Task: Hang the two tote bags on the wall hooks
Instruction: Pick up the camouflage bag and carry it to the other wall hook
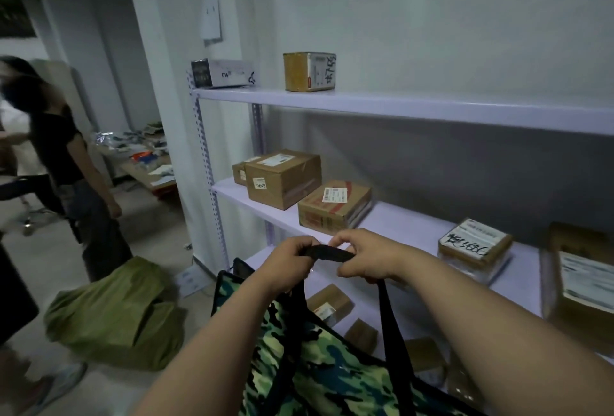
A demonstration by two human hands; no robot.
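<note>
now you are pinching one black strap (327,253) with both hands, left hand (289,261) and right hand (364,257) side by side, fingers (344,238) pressed shut on it. one camouflage tote bag (319,362) is hanging below them, before the shelf (398,219). one olive tote bag (116,312) is lying on the floor (159,226), well apart.

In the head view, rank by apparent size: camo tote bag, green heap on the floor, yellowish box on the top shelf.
1. Camo tote bag, though nearness to the camera inflates it.
2. Green heap.
3. Yellowish box, clearly smallest.
</note>
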